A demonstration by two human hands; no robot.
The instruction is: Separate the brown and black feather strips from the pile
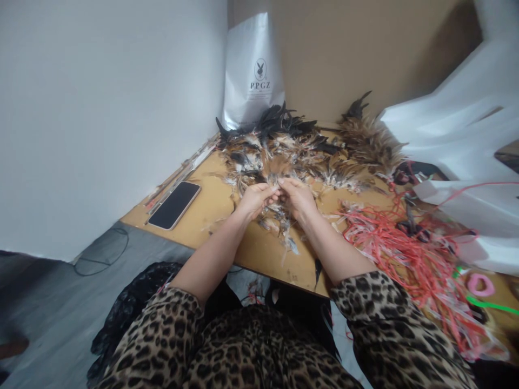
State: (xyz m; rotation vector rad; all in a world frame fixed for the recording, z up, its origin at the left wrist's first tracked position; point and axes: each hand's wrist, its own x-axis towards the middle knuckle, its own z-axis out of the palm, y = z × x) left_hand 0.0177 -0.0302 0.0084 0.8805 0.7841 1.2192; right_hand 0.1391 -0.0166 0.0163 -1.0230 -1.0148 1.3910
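Note:
My left hand [258,199] and my right hand [297,198] meet fingertip to fingertip over the front of a feather pile. Both are closed in a pinch on a small tuft of brown feathers [278,165], which fans out beyond my fingers. Exactly where each finger grips is too small to make out. Behind them spreads a heap of black, brown and white feathers [251,148]. Loose pale fluff [288,243] lies on the table just below my hands.
On the yellow table [259,251], a phone [175,205] lies at left. A silver bag [254,70] stands behind the feathers. Brown feather bundles [371,141], tangled red strings [397,251], a pink ring [480,284] and white bags [450,129] occupy the right side.

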